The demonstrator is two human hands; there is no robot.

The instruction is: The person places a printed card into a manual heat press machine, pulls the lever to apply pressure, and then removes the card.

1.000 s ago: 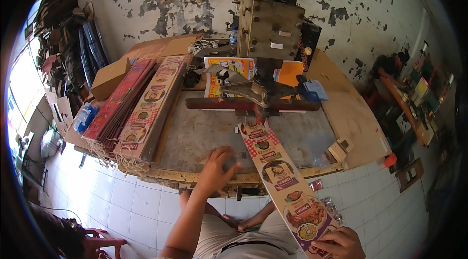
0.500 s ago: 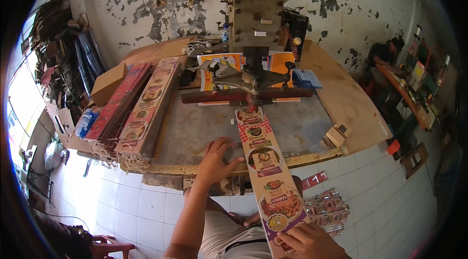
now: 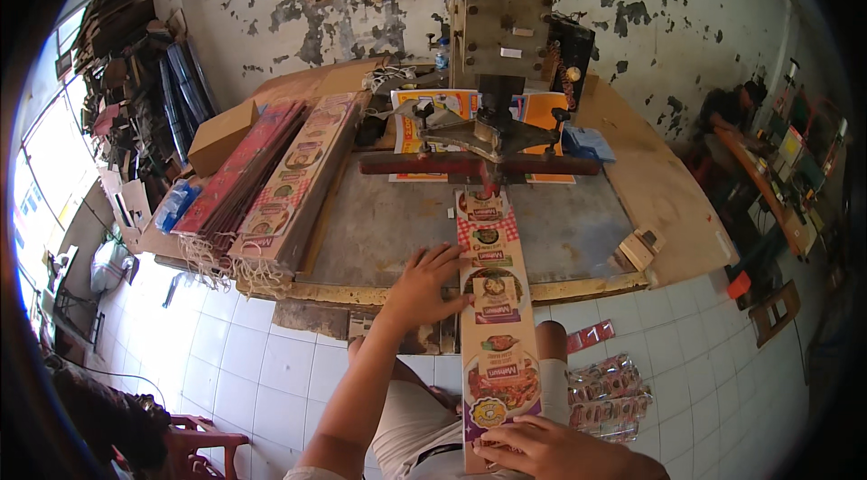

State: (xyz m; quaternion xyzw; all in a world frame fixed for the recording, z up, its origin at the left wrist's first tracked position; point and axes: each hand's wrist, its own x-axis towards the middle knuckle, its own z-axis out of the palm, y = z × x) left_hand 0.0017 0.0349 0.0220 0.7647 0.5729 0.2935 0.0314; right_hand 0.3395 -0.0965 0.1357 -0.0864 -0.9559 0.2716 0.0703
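Note:
A long, narrow printed cardboard strip (image 3: 492, 340) with food pictures lies under the head of a press (image 3: 488, 150) at its far end and reaches back over the table's front edge toward my lap. My left hand (image 3: 423, 292) is open, fingers spread, with its fingertips at the strip's left edge above the table front. My right hand (image 3: 533, 450) holds the near end of the strip, fingers laid across its printed face; its underside is hidden. The press's dark red crossbar (image 3: 406, 164) sits just above the far end.
Left on the table lie a stack of similar printed strips (image 3: 302, 173), a stack of red strips (image 3: 239, 173) with strings, and a cardboard box (image 3: 221, 135). A small wooden block (image 3: 639, 248) sits at the right edge. Plastic-wrapped packs (image 3: 610, 399) lie on the floor. Another person (image 3: 727, 110) sits far right.
The strip has swung straighter, its near end shifting left with my right hand. My left hand has moved up to the strip's left edge. The whole view has shifted slightly.

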